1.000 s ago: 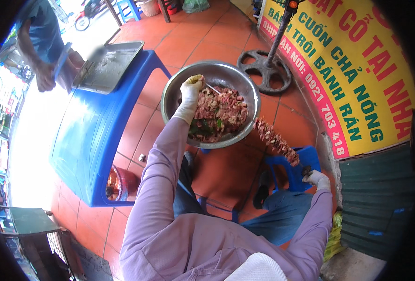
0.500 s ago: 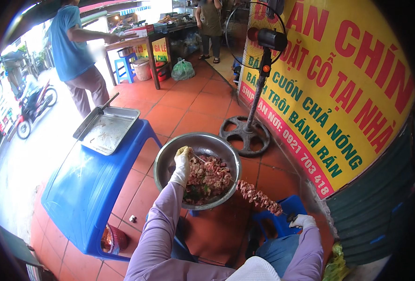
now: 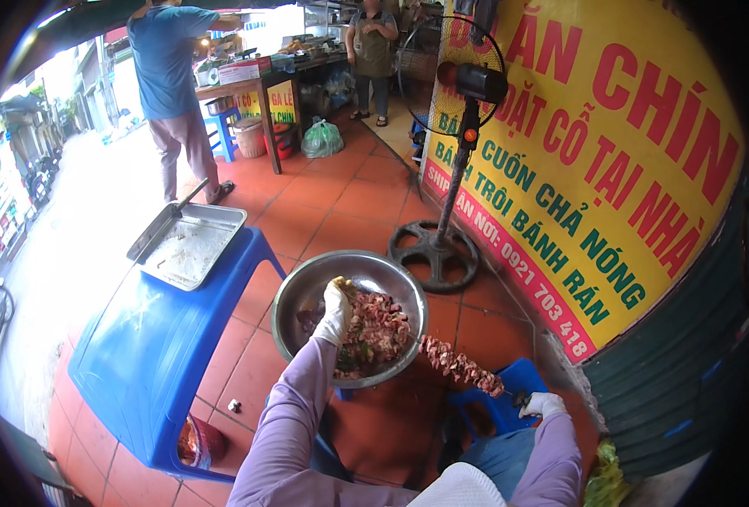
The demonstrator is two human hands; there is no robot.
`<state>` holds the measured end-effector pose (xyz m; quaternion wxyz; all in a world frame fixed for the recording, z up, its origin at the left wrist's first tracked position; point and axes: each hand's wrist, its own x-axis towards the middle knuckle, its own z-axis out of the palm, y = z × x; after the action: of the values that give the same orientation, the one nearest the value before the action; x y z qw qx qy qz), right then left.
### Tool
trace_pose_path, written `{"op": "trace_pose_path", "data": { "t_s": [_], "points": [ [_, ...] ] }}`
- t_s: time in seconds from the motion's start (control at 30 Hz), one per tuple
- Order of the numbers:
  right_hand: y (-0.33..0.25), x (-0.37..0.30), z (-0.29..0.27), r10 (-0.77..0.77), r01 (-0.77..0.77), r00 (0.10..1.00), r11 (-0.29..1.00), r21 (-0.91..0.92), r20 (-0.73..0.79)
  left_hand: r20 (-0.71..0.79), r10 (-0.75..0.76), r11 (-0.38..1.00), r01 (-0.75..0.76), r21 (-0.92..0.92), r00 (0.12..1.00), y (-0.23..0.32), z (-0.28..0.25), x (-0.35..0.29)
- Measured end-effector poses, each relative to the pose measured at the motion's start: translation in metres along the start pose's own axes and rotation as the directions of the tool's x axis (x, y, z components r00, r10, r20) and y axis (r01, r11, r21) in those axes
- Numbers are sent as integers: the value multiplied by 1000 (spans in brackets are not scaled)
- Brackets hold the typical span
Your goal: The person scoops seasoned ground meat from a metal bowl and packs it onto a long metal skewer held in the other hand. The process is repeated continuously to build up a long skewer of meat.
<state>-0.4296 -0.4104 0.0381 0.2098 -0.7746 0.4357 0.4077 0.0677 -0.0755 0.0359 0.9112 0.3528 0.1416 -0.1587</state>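
Floor: orange-red tiles (image 3: 324, 207), open to a bright street at the left.
Wall: one yellow banner (image 3: 594, 169) with red and green lettering along the right side.
Fan: one standing fan (image 3: 467, 80) on a round black base, just beside the banner.
Worktop: one low blue plastic worktop (image 3: 150, 355) at the left; one rectangular metal tray (image 3: 187, 247) resting on its far end, a thin handle sticking up from the tray.
Bowl: one round metal bowl (image 3: 307, 296) near the worktop's right edge, holding a heap of raw chopped meat (image 3: 379, 329) flecked with green.
Left hand (image 3: 337, 308): white-gloved, lilac sleeve, down inside the bowl on the meat; fingers curled, closed on a pinch of it as far as can be told.
Right hand (image 3: 542, 404): white-gloved, low at the right, fingers wrapped around the end of one skewer (image 3: 461, 368).
Skewer: loaded with a row of meat pieces, slanting up and left from the right hand, tip reaching the rim of the bowl.
Stool: one blue plastic stool (image 3: 510, 397) under the right hand.
Small dish: one reddish bowl (image 3: 195, 441) on the floor by the worktop's near corner.
People: two standing in the background, one in a blue shirt (image 3: 167, 63) by a wooden stall, one in an apron (image 3: 374, 42) further back.
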Motion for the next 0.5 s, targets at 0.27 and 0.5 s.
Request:
{"op": "trace_pose_path", "data": {
  "t_s": [0.27, 0.5],
  "points": [
    [-12, 2, -4, -22, 21, 1000, 998, 55, 11, 508, -468, 879, 441, 181, 723, -33, -15, -36],
    [4, 1, 4, 21, -26, 999, 993, 117, 43, 172, 71, -433, -125, 893, 983, 7, -50, -19]
  ]
}}
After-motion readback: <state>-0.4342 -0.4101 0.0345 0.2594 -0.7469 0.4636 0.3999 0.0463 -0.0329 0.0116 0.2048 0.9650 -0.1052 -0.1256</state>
